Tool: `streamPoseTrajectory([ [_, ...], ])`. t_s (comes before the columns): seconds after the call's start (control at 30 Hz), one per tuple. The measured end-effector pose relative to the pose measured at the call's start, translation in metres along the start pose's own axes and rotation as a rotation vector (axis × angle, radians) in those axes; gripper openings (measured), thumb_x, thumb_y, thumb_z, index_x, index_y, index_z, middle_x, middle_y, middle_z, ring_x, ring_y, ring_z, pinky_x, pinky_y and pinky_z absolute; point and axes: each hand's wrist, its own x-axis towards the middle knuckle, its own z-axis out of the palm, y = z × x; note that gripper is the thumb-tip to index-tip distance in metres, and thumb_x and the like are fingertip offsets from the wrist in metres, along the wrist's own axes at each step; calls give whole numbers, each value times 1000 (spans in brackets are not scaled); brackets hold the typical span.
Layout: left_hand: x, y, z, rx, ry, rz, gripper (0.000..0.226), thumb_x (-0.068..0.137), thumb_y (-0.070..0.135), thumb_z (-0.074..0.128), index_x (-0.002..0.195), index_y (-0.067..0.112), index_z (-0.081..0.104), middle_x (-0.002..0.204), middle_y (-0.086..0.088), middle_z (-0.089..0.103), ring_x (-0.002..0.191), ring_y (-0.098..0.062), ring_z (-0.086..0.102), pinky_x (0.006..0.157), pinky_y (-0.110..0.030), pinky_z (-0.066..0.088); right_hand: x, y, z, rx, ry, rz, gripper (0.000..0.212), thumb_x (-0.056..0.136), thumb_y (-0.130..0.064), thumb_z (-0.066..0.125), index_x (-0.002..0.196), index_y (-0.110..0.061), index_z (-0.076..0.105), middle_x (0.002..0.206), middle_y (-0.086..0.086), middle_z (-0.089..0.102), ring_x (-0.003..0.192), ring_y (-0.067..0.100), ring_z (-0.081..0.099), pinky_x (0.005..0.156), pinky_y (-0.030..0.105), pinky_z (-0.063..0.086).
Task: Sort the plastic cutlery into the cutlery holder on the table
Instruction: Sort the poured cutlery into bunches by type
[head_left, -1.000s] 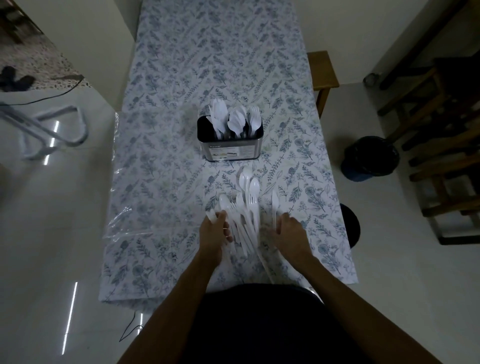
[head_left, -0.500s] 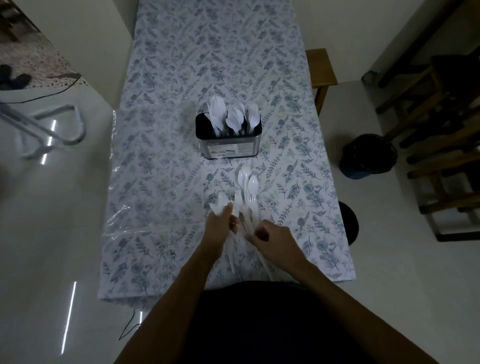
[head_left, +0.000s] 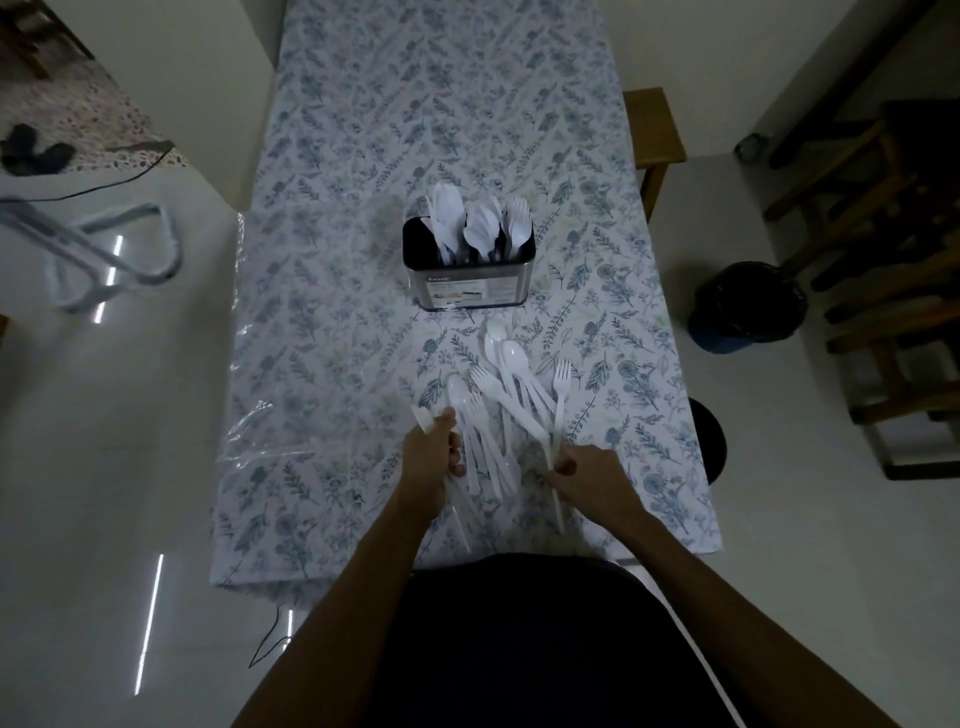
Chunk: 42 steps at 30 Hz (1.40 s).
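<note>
One cutlery holder (head_left: 470, 273) stands mid-table, three clusters of white cutlery inside — its label is too blurred to read. Near the table's front edge, the left hand (head_left: 434, 457) pinches several pieces from the loose pile (head_left: 498, 405), count unclear; the right hand (head_left: 592, 475) pinches one fork (head_left: 560, 410).

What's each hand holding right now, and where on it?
Right hand pinches a fork low on its handle. Left hand grips a bunch of cutlery by the handles.
</note>
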Motion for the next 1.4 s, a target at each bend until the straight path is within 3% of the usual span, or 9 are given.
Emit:
streamPoseTrajectory([
  [0.1, 1, -2, 0, 11, -48, -22, 27, 96, 24, 72, 78, 16, 53, 62, 1, 43, 45, -10, 34, 43, -23, 32, -9, 0, -12, 205, -68, 20, 13, 89, -19, 72, 83, -8, 76, 77, 7, 75, 69, 21, 73, 73, 34, 62],
  [0.43, -14, -7, 14, 221, -291, -50, 36, 93, 39, 72, 94, 3, 76, 84, -11, 77, 76, -22, 73, 60, -26, 53, -25, -53, -9, 289, -188, -256, 8, 86, -27, 72, 85, -28, 80, 76, -8, 75, 68, 11, 72, 69, 33, 61],
  [0.53, -13, -7, 10, 337, -264, -31, 60, 92, 53, 69, 93, -7, 76, 84, -24, 75, 61, -21, 63, 52, -23, 49, -22, -64, -3, 276, -186, -299, 12, 87, -25, 71, 83, -34, 78, 70, -20, 72, 66, 1, 70, 66, 23, 58],
  [0.7, -16, -7, 13, 338, -145, 35, 62, 96, 69, 49, 107, 13, 74, 90, -9, 80, 85, -22, 77, 77, -37, 63, -12, -78, 10, 168, -192, -397, 14, 89, -28, 68, 98, -25, 79, 87, -7, 76, 74, 2, 69, 70, 14, 51],
  [0.8, -11, -3, 6, 313, -140, 49, 70, 91, 77, 46, 110, 15, 71, 95, -9, 77, 82, -24, 75, 64, -33, 58, -9, -80, 9, 180, -176, -419, 12, 90, -26, 71, 97, -21, 80, 78, -14, 71, 69, -7, 65, 65, 6, 45],
  [1.0, -6, -6, -11, -34, -1, 29, 17, 97, 25, 69, 91, 10, 65, 65, -1, 50, 47, -9, 45, 42, -23, 36, 17, -61, -5, 149, 42, -371, 17, 97, -18, 60, 107, -21, 73, 98, -3, 74, 80, 5, 67, 74, 23, 56],
  [1.13, -1, -3, -21, -209, 89, -3, 19, 105, 21, 57, 92, 7, 61, 61, 1, 44, 41, -7, 41, 38, -20, 36, 29, -42, -6, -81, 26, -411, 37, 100, -14, 48, 130, -30, 64, 88, 5, 59, 55, 2, 44, 52, 22, 36],
  [1.27, 1, 0, -25, -256, 105, -15, 18, 105, 22, 57, 95, 7, 59, 63, 1, 43, 38, -6, 41, 37, -20, 37, 25, -40, 5, -233, -146, -477, 39, 104, -21, 42, 135, -37, 59, 95, 3, 54, 77, 14, 53, 67, 29, 43],
  [1.4, 2, 2, -27, -267, 110, -34, 18, 105, 23, 58, 97, 7, 60, 64, 1, 43, 39, -6, 40, 37, -20, 37, 30, -34, 5, -226, 20, -370, 32, 102, -25, 44, 127, -28, 63, 101, 6, 69, 91, 25, 67, 72, 31, 51],
])
